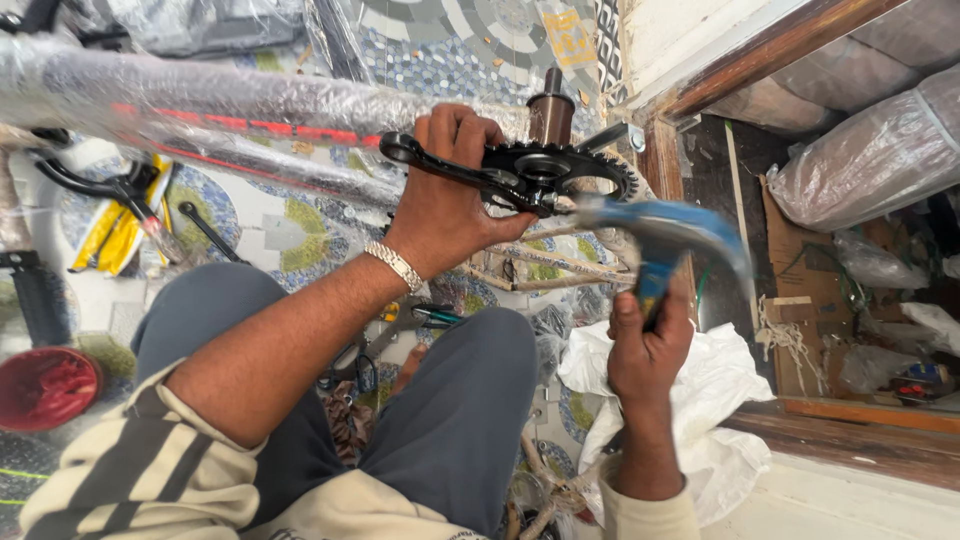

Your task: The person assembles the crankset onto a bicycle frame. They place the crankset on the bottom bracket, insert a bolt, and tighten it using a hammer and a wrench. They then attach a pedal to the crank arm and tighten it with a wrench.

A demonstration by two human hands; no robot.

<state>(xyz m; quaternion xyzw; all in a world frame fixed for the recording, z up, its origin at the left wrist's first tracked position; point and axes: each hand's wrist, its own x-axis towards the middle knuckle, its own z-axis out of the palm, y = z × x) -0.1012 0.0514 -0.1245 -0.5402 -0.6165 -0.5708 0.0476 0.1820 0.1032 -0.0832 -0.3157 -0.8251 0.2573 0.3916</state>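
Head view, near to far. Foreground: striped cream sleeves [140, 470] and grey trousers [440, 420] of the seated person, knees apart over a patterned mosaic floor [290, 235]. R. hand [650, 345], fingers wrapped tight round the handle of a blue hammer [660, 235]; the hammer is motion-blurred, its head w/ the tip just at the crank's centre. Beneath the r. hand lies a white plastic bag [720, 390]. L. hand [450, 190], w/ a metal bracelet [395, 265] at the wrist, is closed round the black crank arm [440, 165] beside the toothed chainring [570, 165]; the crankset sits at mid-frame, against a bike frame wrapped in clear film [200, 100], which runs across the upper left. A brown cylindrical axle stub [550, 110] stands just above the chainring. Floor items at left: a spanner [205, 230], a yellow-and-black packet [115, 230], a red bowl [45, 385]. Far right, beyond a wooden door sill [850, 440]: film-wrapped bundles [880, 150] and cardboard [800, 270].
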